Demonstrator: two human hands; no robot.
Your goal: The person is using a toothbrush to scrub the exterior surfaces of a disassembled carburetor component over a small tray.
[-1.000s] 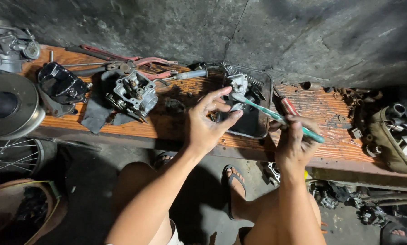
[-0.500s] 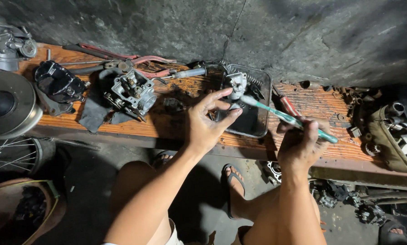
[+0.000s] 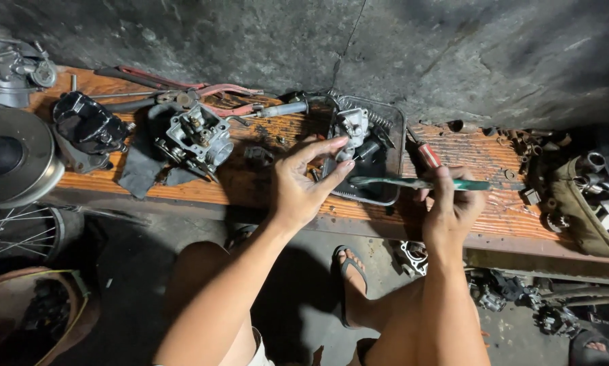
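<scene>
Over the plank bench [image 3: 182, 183], head view: left hand [image 3: 303, 184] fingers spread, tips at a small metal part [image 3: 350, 129] in the dark tray [image 3: 391, 146]; actual contact hard to make out. Right hand [image 3: 454, 203] closed around a green-handled brush [image 3: 420, 183], its bristle end lost against the tray's rim. Carburetor [image 3: 197, 139] sits left. Since half a second ago the brush has levelled out and pulled back from the part.

Hands [image 3: 304, 186] with green toothbrush [image 3: 413, 183] over metal tray [image 3: 386, 198].

My green toothbrush [image 3: 420, 184] lies level over the tray [image 3: 386, 198] edge; the grey carburetor part [image 3: 350, 129] sits upright in it.
</scene>
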